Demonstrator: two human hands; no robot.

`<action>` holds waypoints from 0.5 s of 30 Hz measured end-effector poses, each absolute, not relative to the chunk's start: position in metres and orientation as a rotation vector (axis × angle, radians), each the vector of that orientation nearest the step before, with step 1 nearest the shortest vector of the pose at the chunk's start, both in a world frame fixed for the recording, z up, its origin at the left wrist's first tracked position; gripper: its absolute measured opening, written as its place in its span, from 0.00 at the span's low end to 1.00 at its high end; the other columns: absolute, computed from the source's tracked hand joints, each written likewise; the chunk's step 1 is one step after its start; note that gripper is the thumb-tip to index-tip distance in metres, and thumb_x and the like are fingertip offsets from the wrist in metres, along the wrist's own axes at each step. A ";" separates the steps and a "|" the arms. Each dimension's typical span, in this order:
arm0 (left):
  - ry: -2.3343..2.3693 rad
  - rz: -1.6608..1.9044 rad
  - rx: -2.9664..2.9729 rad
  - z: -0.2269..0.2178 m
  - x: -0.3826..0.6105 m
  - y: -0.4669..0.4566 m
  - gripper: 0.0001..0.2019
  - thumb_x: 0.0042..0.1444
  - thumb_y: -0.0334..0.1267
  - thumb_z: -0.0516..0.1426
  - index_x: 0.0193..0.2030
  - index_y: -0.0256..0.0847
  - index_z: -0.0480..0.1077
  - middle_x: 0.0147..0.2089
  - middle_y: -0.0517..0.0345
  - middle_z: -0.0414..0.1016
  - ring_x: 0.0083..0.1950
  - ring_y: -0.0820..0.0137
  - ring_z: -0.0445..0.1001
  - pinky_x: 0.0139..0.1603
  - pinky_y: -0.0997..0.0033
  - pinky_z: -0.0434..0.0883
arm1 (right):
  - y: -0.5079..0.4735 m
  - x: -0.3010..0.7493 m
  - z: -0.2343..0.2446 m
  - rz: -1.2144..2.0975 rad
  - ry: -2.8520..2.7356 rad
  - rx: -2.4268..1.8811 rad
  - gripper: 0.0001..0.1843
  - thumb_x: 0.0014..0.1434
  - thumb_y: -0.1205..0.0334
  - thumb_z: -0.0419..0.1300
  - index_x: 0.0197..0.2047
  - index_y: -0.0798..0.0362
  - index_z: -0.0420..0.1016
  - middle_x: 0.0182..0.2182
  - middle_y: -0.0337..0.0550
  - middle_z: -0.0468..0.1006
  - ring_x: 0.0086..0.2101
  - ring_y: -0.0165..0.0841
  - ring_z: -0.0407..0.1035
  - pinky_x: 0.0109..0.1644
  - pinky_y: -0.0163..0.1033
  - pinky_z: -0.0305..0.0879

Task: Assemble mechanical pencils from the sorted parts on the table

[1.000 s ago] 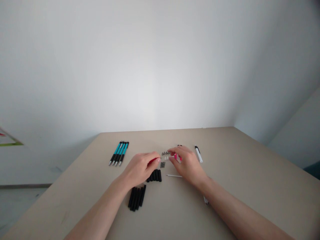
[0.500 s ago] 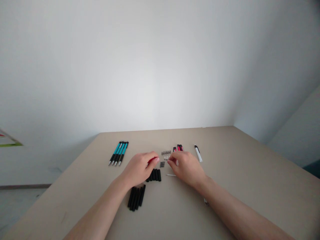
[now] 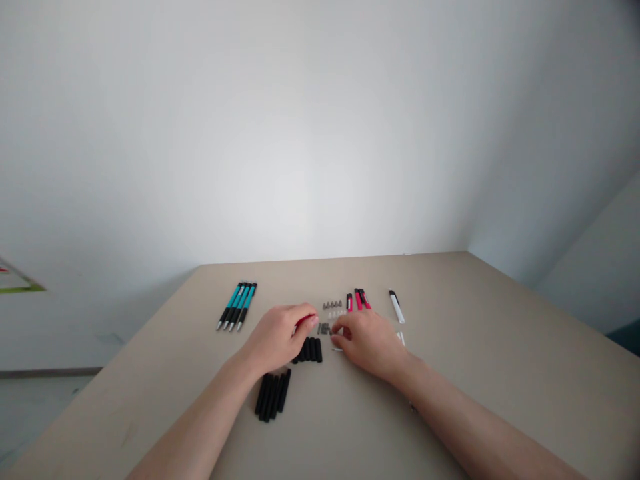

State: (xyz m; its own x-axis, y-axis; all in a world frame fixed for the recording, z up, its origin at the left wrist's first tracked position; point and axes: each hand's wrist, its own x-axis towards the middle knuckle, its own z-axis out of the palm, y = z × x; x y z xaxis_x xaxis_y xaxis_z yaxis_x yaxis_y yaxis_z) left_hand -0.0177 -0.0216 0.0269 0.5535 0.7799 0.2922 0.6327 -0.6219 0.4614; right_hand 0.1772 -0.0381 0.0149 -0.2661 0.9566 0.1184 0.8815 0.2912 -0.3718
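My left hand [image 3: 283, 338] is closed around a red pen barrel [image 3: 304, 321], most of it hidden by the fingers. To its right, my right hand [image 3: 369, 341] is low over the table with thumb and forefinger curled together at the right end of a row of small springs [image 3: 324, 329]. Whatever sits between those fingertips is too small to make out. Thin white refills [image 3: 401, 338] stick out from behind the right hand. Black grip sleeves [image 3: 313, 350] lie just below the springs, partly behind my left hand.
Several teal pens [image 3: 238, 307] lie at the left, black tubes [image 3: 273, 395] nearer me. Behind the springs are metal tips [image 3: 333, 305] and small clear parts [image 3: 337, 314]. Pink pen parts [image 3: 359, 300] and a white pen [image 3: 397, 307] lie further right. A wall [image 3: 320, 133] rises behind the table.
My right hand has moved down slightly, from the small clear parts to the springs, uncovering more of the pink parts. My left hand stays put with the red barrel.
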 end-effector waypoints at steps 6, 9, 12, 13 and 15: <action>1.164 0.689 2.495 0.027 -0.018 -0.021 0.12 0.64 0.38 0.47 0.37 0.42 0.70 0.30 0.60 0.74 0.31 0.71 0.70 0.33 0.75 0.63 | -0.036 0.177 0.015 0.308 -2.250 -1.670 0.06 0.54 0.63 0.60 0.31 0.49 0.80 0.28 0.42 0.81 0.32 0.35 0.74 0.34 0.35 0.62; 1.173 0.686 2.494 0.027 -0.018 -0.022 0.12 0.64 0.38 0.47 0.37 0.42 0.70 0.30 0.60 0.74 0.32 0.71 0.70 0.34 0.75 0.63 | -0.036 0.176 0.014 0.296 -2.254 -1.687 0.07 0.55 0.63 0.60 0.31 0.49 0.80 0.29 0.42 0.81 0.32 0.36 0.74 0.33 0.35 0.61; 1.182 0.674 2.495 0.028 -0.018 -0.022 0.12 0.64 0.39 0.47 0.36 0.42 0.70 0.29 0.61 0.73 0.31 0.71 0.70 0.33 0.75 0.63 | -0.036 0.174 0.012 0.292 -2.250 -1.689 0.07 0.55 0.63 0.59 0.31 0.49 0.79 0.29 0.43 0.81 0.33 0.37 0.74 0.33 0.36 0.61; 1.182 0.672 2.495 0.028 -0.018 -0.022 0.12 0.64 0.39 0.47 0.36 0.42 0.70 0.29 0.60 0.73 0.31 0.71 0.70 0.33 0.75 0.63 | -0.036 0.173 0.012 0.289 -2.250 -1.679 0.07 0.56 0.63 0.58 0.31 0.49 0.79 0.29 0.43 0.81 0.33 0.37 0.74 0.33 0.36 0.61; 1.179 0.676 2.493 0.028 -0.018 -0.022 0.13 0.64 0.39 0.47 0.36 0.42 0.70 0.30 0.60 0.74 0.31 0.71 0.70 0.32 0.75 0.63 | -0.037 0.173 0.010 0.289 -2.249 -1.667 0.08 0.56 0.63 0.58 0.33 0.48 0.80 0.29 0.43 0.81 0.33 0.37 0.74 0.34 0.36 0.62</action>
